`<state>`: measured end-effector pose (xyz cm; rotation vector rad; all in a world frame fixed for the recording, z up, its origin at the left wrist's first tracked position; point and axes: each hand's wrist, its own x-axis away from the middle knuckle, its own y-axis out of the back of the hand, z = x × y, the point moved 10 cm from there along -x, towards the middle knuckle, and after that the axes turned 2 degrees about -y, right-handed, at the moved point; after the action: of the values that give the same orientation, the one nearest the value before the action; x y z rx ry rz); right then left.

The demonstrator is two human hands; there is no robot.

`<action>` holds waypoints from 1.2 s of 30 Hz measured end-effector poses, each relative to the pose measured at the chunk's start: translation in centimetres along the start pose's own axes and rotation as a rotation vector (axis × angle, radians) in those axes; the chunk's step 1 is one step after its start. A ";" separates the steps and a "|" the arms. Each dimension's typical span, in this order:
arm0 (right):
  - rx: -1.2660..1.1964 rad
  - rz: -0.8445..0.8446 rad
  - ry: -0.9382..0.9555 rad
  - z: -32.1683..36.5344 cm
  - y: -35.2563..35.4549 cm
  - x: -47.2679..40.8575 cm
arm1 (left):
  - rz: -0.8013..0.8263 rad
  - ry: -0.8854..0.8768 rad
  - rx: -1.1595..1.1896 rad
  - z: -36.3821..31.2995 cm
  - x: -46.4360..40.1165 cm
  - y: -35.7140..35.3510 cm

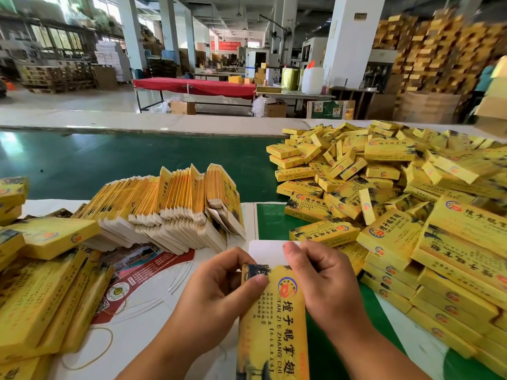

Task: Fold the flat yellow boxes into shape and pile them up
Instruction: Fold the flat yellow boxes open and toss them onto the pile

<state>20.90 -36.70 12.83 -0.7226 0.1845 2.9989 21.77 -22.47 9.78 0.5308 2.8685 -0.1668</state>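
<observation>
**Lead:** Working left to right, report progress. What remains unfolded?

**Checker:** You have a leaning stack of flat boxes (pixel 175 207) left of centre on the green table (pixel 109 160). By my count, many remain. More yellow boxes (pixel 41 283) lie at the far left; I cannot tell whether those are shaped.

**Lead:** And the box in hand?

**Checker:** Your left hand (pixel 219 286) pinches the yellow box (pixel 274 319) at its top left corner, thumb on the printed face. Your right hand (pixel 323 278) grips its right edge, fingers curled, one fingertip on the white flap (pixel 267 252). The box sits low and central, just before you. Its long axis runs away from you, open flap end pointing toward the table's far side.

**Lead:** Finished work?

**Checker:** A large pile of folded boxes (pixel 397 187) fills the right. Judged so, you are well along; this box still needs closing.
</observation>
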 end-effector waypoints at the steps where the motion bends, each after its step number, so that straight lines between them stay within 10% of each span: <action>1: 0.004 0.011 -0.009 -0.2 0.0 -0.1 | -0.010 -0.002 -0.022 -0.1 0.0 0.2; 13: -0.011 0.320 -0.278 -3.1 -1.7 -0.2 | -0.158 0.049 -0.034 0.3 -0.6 2.5; 36: -0.074 0.296 -0.343 -3.6 -2.0 0.1 | -0.113 0.246 0.026 2.0 -0.3 1.8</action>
<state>22.57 -35.16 9.36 -0.1869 0.1780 3.3639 23.11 -21.20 7.80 0.4201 3.1420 -0.1684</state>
